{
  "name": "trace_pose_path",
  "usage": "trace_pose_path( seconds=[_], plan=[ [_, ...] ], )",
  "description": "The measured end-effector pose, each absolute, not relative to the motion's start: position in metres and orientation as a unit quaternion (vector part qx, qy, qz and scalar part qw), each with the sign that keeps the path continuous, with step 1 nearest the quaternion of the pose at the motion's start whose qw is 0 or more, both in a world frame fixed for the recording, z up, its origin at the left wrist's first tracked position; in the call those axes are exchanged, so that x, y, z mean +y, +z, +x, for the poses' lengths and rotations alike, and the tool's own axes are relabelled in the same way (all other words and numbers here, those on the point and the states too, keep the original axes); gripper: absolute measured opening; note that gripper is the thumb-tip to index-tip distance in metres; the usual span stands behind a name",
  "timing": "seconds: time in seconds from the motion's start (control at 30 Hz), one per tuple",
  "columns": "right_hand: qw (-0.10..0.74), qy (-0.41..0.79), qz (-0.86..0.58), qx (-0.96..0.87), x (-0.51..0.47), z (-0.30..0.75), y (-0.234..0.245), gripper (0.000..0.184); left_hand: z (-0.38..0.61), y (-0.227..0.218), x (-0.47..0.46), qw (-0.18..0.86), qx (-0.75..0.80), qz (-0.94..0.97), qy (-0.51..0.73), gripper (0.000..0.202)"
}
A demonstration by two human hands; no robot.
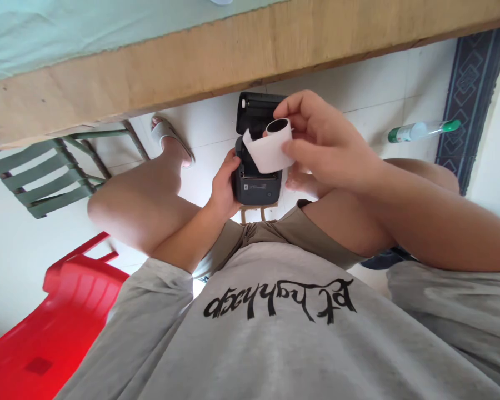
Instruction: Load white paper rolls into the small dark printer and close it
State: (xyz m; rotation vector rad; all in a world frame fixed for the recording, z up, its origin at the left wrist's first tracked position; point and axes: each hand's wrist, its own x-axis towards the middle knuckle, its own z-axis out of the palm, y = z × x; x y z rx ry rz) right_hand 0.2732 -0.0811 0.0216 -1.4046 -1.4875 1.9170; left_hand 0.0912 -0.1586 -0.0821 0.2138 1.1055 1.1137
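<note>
My left hand is wrapped round the side of a small black label printer, with the thumb near its upper edge. The printer's lid stands raised on the far side, so its inside is partly exposed. In my right hand is a roll of white paper with a dark core, pinched between thumb and fingers. A loose end of the paper sticks out to the left. The roll is over the printer's opening; whether it touches the inside I cannot tell.
A wooden table edge with a pale green cover runs across beyond the hands. To the left are a red plastic chair and a green slatted chair. A plastic bottle lies on the tiled floor at right.
</note>
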Motion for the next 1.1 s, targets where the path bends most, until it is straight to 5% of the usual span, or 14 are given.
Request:
trace_pose_path(
  seconds=[0.23,0.43,0.57,0.9,1.0,1.1],
  plan=[
    [0.188,0.679,-0.467,-0.534,-0.082,0.269,0.025,0.033,0.091,-0.080,-0.157,0.711,0.499,0.077,0.489,0.032],
    [0.123,0.751,-0.489,-0.427,-0.083,0.265,0.019,0.032,0.092,-0.077,-0.155,0.709,0.510,0.059,0.483,0.024],
    [0.061,0.720,-0.467,-0.510,-0.082,0.264,0.019,0.036,0.094,-0.074,-0.153,0.705,0.512,0.041,0.489,0.017],
    [-0.033,0.762,-0.435,-0.479,-0.089,0.254,0.012,0.039,0.093,-0.071,-0.153,0.700,0.525,0.050,0.482,0.025],
    [-0.072,0.709,-0.415,-0.566,-0.089,0.255,0.012,0.049,0.092,-0.073,-0.154,0.695,0.519,0.052,0.495,0.024],
    [-0.021,0.589,-0.395,-0.705,-0.089,0.259,0.006,0.047,0.093,-0.073,-0.153,0.690,0.507,0.040,0.515,0.018]
  ],
)
